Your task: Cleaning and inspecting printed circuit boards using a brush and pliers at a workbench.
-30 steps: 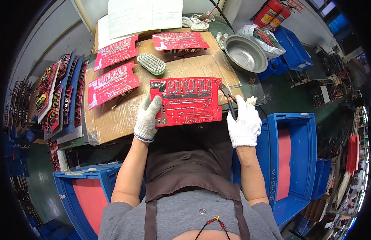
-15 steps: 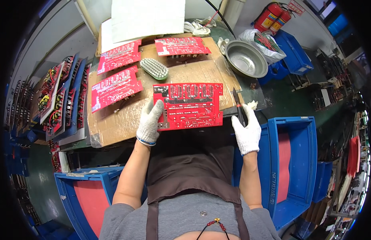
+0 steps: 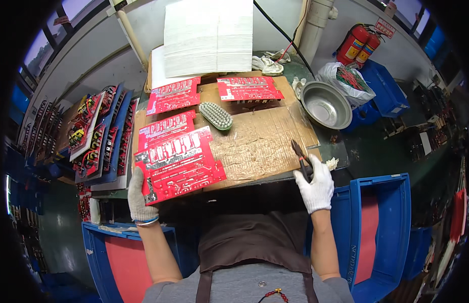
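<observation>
My gloved left hand (image 3: pixel 139 199) grips the left edge of a red circuit board (image 3: pixel 180 165), solder side up and tilted. It hangs over the front left of the cardboard sheet (image 3: pixel 264 144), partly covering another red board (image 3: pixel 166 129). Two more boards lie farther back, a left one (image 3: pixel 174 96) and a right one (image 3: pixel 249 89). Between them and the held board rests a bristle brush (image 3: pixel 215 116), bristles up. In my gloved right hand (image 3: pixel 316 187) is a pair of cutting pliers (image 3: pixel 301 156), tips pointing away from me over the cardboard's right edge.
A metal bowl (image 3: pixel 325 105) stands at the back right, near a white bag (image 3: pixel 348 85) of wires. White gloves (image 3: pixel 267 65) lie behind. Populated boards (image 3: pixel 95 131) stand in a row at left. Blue crates flank me, one left (image 3: pixel 88 242) and one right (image 3: pixel 403 217).
My left hand has carried the board leftward from the middle, tilting it. My right hand still holds the pliers. The whole view has shifted, so the table appears lower and farther right.
</observation>
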Tool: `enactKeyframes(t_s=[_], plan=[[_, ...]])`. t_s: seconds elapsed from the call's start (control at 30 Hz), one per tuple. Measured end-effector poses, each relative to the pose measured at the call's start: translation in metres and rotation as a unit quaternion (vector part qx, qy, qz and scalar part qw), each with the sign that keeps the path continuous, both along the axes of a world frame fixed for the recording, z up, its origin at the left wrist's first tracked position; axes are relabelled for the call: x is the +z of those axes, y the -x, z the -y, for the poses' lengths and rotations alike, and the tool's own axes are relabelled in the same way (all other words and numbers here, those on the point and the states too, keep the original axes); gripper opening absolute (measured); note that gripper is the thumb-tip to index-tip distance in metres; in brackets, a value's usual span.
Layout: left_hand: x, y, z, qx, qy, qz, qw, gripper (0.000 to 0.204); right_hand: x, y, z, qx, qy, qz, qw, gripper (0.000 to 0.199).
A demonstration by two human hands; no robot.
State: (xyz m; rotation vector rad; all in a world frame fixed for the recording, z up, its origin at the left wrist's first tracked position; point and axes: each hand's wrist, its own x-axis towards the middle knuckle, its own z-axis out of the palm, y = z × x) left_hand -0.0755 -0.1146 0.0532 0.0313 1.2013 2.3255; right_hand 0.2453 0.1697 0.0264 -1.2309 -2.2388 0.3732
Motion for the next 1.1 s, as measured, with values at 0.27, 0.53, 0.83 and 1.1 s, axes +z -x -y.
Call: enactKeyframes(t_s=[0.27,0.53,0.83,1.1], plan=[[-0.014,-0.008,-0.015,0.025,0.023,0.022,0.999,0.047,0.019,0.074,-0.048,0.069,-0.158,0.125,0.977,0.06],[-0.013,-0.011,-0.001,0.007,0.048,0.018,0.999,0.048,0.028,0.225,-0.028,0.2,-0.01,0.174,0.964,0.079],[-0.021,-0.008,0.016,-0.033,0.027,0.048,0.998,0.048,0.03,0.171,-0.022,0.226,0.006,-0.057,0.973,0.041],[-0.018,-0.032,-0.078,-0.113,-0.035,0.048,0.992,0.048,-0.01,0.023,-0.048,0.029,-0.248,0.193,0.949,0.043]])
